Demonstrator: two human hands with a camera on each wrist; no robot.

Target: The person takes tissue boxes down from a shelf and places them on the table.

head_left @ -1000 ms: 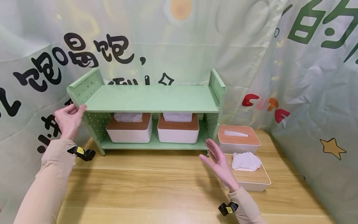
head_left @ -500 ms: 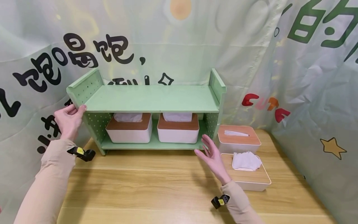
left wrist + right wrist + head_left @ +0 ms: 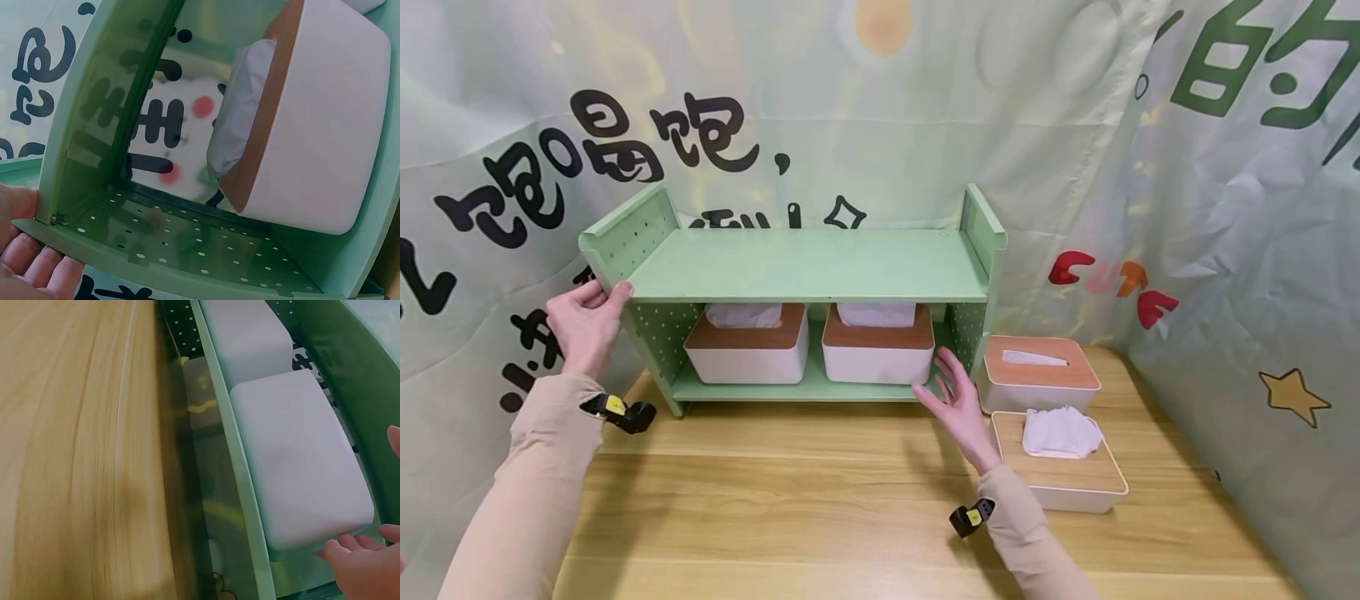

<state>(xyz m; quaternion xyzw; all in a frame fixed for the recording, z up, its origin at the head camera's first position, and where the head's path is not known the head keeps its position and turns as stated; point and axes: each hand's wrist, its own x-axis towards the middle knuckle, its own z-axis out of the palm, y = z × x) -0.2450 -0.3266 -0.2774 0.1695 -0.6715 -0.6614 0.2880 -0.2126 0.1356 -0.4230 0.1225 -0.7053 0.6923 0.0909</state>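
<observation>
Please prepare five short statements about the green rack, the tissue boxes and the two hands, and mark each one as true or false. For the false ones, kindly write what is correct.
1. The left hand grips the left side of the green rack. True.
2. Three tissue boxes stand on the rack's lower level. False: there are two, the left box and the right box.
3. Tissue sticks up from the front box on the table. True.
4. The right hand is pulling out a tissue. False: the right hand is open near the right box's outer end, holding nothing.
5. The rack is red. False: it is light green.
</observation>
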